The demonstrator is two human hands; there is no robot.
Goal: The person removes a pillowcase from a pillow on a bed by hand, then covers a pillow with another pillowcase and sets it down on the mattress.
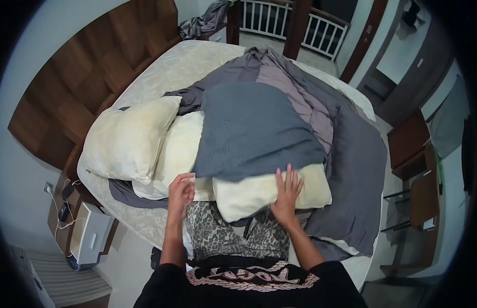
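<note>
A dark blue-grey pillowcase (254, 131) lies over a cream pillow (243, 197), whose near end sticks out from under the cloth's hem. At the near left corner of the pillowcase, my left hand (182, 191) is closed, its curled fingertips meeting the cloth. My right hand (287, 194) rests flat on the pillow's exposed end with fingers spread, the tips reaching the hem. Another cream pillow (182, 141) lies partly beneath the cloth. A third, plump pillow (128, 136) leans to the left by the headboard.
A crumpled grey duvet (354, 174) covers the right side of the bed, over the bare mattress (182, 64). The wooden headboard (94, 66) curves along the left. A white-fronted nightstand (87, 236) with cables stands near left. A chair (420, 200) is at right.
</note>
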